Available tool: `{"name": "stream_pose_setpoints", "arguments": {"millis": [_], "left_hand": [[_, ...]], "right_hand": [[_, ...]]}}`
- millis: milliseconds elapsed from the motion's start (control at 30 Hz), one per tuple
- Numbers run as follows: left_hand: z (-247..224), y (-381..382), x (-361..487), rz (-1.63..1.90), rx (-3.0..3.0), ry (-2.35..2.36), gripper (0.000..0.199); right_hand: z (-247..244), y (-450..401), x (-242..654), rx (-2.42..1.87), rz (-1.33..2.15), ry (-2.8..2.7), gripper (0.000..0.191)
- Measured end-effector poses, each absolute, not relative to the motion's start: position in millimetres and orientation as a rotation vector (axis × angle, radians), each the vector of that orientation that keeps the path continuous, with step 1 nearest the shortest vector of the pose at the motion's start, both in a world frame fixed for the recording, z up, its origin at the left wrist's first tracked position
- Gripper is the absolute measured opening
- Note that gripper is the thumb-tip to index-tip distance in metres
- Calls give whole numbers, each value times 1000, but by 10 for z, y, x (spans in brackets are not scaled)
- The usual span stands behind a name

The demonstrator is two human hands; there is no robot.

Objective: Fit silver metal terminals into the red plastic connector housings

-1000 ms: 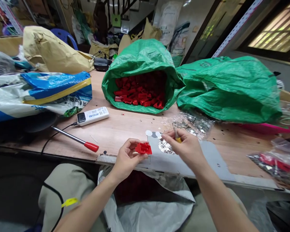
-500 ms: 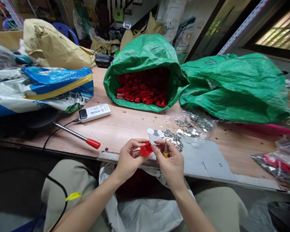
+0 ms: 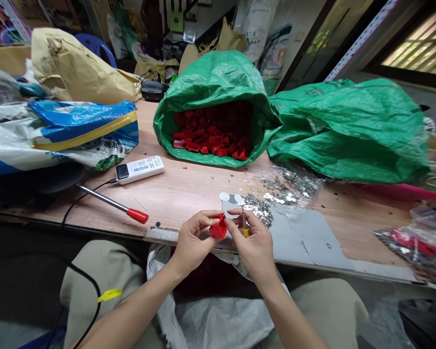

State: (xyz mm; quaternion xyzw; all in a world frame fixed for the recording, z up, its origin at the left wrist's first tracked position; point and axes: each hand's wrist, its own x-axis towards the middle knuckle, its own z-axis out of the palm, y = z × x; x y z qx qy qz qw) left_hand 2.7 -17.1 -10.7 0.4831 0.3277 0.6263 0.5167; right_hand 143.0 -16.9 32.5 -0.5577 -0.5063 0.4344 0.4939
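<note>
By the fingers of the left hand (image 3: 193, 243), a small red hollow plastic part (image 3: 219, 230) is pinched near the edge of the pale wood-look desk (image 3: 181, 191), seemingly for steadiness; by the right hand (image 3: 256, 248), a slim yellow-and-metal tool (image 3: 245, 230) is gripped. Flat silver metal pieces (image 3: 258, 209) are heaped behind, probably for reach.

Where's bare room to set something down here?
Nearly bare: the pale wooden tabletop between the white rectangular device and the flat grey sheet, plus the sheet's right part. Crowded: where small silvery metal pieces lie beside a clear plastic bag, just beyond the right hand.
</note>
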Motion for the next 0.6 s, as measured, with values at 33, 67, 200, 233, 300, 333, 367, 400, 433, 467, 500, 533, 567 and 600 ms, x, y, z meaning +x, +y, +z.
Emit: {"name": "stream_pose_setpoints", "arguments": {"millis": [33,67,200,233,300,333,367,400,433,467,500,533,567,600], "left_hand": [[-110,-178,21,1508,1173,776,16],[-112,-187,17,1515,1183,764,16],[-114,-216,18,1526,1192,721,20],[-112,-220,20,1525,1196,709,21],[-107,-221,19,1516,1214,693,20],[-104,-219,16,1509,1224,694,19],[-100,-216,12,1498,1230,701,17],[-96,-213,8,1492,1232,710,17],[-93,-210,4,1491,1230,719,16],[-90,-208,1,1494,1224,727,17],[-88,-207,-1,1499,1215,734,18],[-87,-206,-2,1501,1206,741,19],[-84,-206,-1,1500,1199,751,20],[-82,-206,0,1496,1192,760,20]], "right_hand": [[346,-148,1459,-1317,1232,-1152,34],[371,-127,1494,-1269,1435,-1057,41],[466,-75,1643,-1108,2004,-735,49],[476,-73,1664,-1096,2039,-715,48],[474,-81,1677,-1092,2027,-736,45],[462,-87,1672,-1095,2002,-761,44],[445,-94,1662,-1099,1977,-782,43],[427,-101,1650,-1101,1959,-794,43],[407,-107,1638,-1099,1954,-792,43],[390,-113,1628,-1092,1974,-774,43],[376,-120,1621,-1083,2010,-742,43],[365,-126,1619,-1071,2049,-709,42],[359,-132,1620,-1062,2076,-681,42],[356,-138,1626,-1059,2086,-663,41]]}}
